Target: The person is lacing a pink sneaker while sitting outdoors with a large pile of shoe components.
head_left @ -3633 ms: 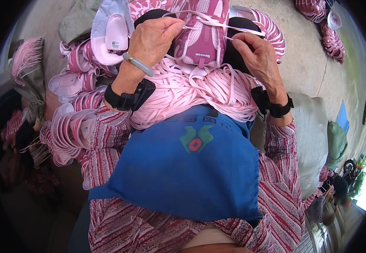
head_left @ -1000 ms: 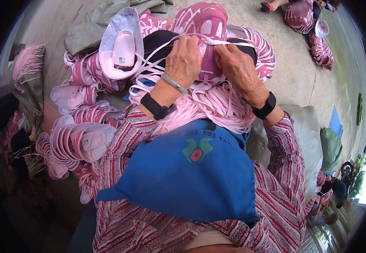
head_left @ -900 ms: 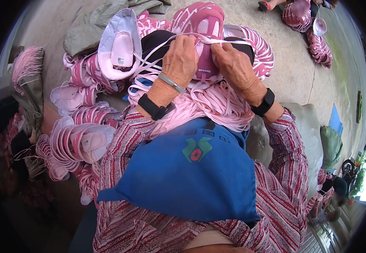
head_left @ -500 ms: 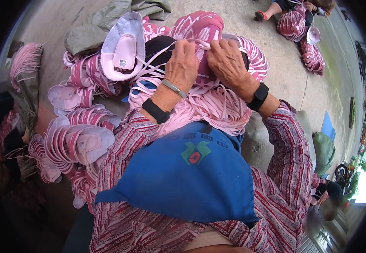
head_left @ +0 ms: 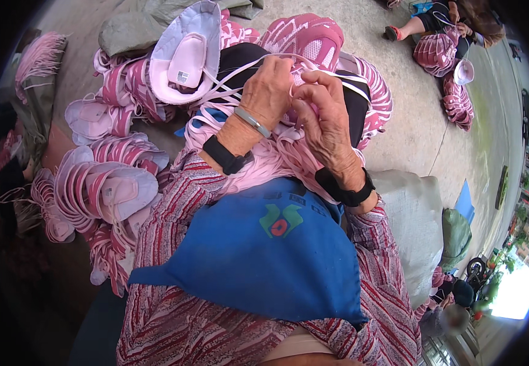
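A pink shoe upper (head_left: pixel 304 35) with white stripes and a pale mesh tongue lies over my dark-clad knees. Above its near end my left hand (head_left: pixel 267 90) is closed on a pale pink shoelace (head_left: pixel 240 74), which trails left past the knee. My right hand (head_left: pixel 324 116) is beside it, lower, with thumb and forefinger pinched together on the lace; the fingertips partly hide the lace and the eyelets. Beneath both wrists, a thick bunch of loose pink laces (head_left: pixel 258 163) rests on my lap against a blue apron (head_left: pixel 276 262).
A white-lined upper (head_left: pixel 186 52) stands at my left knee. Stacks of nested pink uppers (head_left: pixel 103 189) lie on the left; another stack (head_left: pixel 377 97) is by my right knee. A pale sack (head_left: pixel 408 226) sits at right. A person (head_left: pixel 459 24) handles similar uppers at far right.
My right hand has come inward and down from the upper's right side, turning so its pinched fingers sit near my left hand. The left hand stays almost in place. The whole view has shifted slightly.
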{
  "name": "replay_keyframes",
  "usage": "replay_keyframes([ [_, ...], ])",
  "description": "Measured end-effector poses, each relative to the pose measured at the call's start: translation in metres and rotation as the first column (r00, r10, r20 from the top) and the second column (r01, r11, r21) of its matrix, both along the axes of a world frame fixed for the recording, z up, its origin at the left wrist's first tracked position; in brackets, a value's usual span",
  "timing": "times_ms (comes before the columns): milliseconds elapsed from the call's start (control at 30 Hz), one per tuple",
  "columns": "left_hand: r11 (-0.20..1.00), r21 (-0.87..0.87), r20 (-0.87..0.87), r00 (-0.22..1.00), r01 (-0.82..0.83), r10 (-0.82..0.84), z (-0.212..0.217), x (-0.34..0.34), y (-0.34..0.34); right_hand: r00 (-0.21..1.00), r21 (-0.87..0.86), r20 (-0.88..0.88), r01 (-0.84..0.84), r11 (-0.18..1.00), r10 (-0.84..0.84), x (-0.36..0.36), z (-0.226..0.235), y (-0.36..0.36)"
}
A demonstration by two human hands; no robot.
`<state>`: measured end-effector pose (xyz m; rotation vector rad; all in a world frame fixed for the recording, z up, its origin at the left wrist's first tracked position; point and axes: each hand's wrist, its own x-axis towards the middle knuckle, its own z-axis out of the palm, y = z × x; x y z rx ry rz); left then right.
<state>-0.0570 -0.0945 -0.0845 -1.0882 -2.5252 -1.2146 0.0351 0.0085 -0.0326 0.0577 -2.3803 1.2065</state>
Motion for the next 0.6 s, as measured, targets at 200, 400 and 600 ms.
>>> replay_keyframes([
  [200,0.997,-0.042,-0.023,0.997,0.066,-0.067,0.002,-0.016,0.002,0.965,0.199,0.121,0.205,0.958,-0.232,-0.014,-0.026,0.0],
  [400,0.981,-0.015,0.033,0.981,0.192,-0.191,0.003,-0.029,-0.001,0.93,0.271,0.104,0.315,0.91,-0.353,-0.022,-0.039,0.0],
  [600,0.975,-0.005,0.078,0.972,0.223,-0.222,0.004,-0.031,-0.002,0.878,0.425,0.198,0.324,0.845,-0.436,-0.034,-0.028,-0.001],
])
